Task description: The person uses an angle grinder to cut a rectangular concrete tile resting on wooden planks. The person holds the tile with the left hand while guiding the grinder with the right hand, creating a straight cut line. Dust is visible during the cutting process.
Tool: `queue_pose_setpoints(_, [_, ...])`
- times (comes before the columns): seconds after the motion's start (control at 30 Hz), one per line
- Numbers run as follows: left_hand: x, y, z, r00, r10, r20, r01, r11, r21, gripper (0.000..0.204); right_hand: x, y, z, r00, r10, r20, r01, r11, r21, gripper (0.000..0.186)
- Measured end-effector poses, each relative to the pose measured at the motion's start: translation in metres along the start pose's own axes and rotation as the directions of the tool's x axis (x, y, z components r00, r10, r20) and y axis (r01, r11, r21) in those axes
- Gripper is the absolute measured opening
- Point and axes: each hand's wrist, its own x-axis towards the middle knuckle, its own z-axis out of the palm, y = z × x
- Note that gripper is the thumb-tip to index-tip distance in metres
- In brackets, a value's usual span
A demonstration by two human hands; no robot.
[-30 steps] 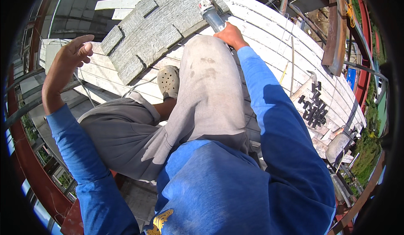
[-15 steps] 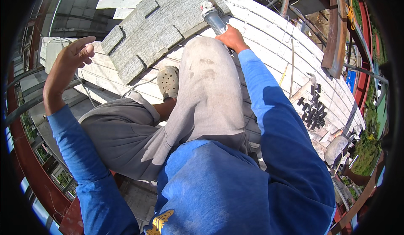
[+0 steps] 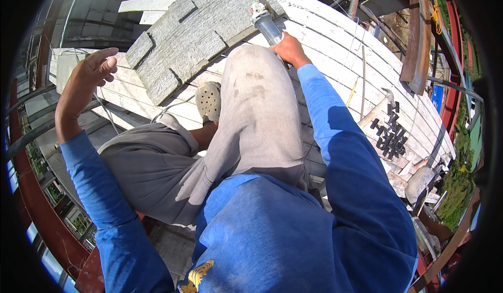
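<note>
Grinder (image 3: 269,30), cylindrical, is gripped in the right hand (image 3: 290,50) at rough slabs (image 3: 196,39), the left hand (image 3: 90,75) empty, half-curled.

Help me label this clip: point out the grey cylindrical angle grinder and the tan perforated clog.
Grey cylindrical angle grinder (image 3: 268,30), head view: middle of its body.
Tan perforated clog (image 3: 208,102), head view: the holed upper.

1. No words or numbers can be read.
2. A golden-yellow, curling emblem (image 3: 198,277) stands on the blue cloth long-sleeved shirt (image 3: 267,230).
3. Any marking on the grey-blue cylindrical angle grinder (image 3: 268,29) is too small to read.
</note>
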Motion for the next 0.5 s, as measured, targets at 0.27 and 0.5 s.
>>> queue_pose_setpoints(0.27, [0.003, 0.004, 0.002, 1.000, -0.011, 0.002, 0.011, 1.000, 0.019, 0.089, 0.002, -0.001, 0.000, 1.000, -0.009, 0.010, 0.009, 0.999, 0.033, 0.091])
queue_pose_setpoints(0.5, [0.005, 0.006, 0.003, 1.000, -0.004, 0.022, 0.003, 0.999, 0.037, 0.089, -0.001, 0.011, 0.005, 1.000, 0.000, -0.007, 0.000, 1.000, -0.002, 0.094])
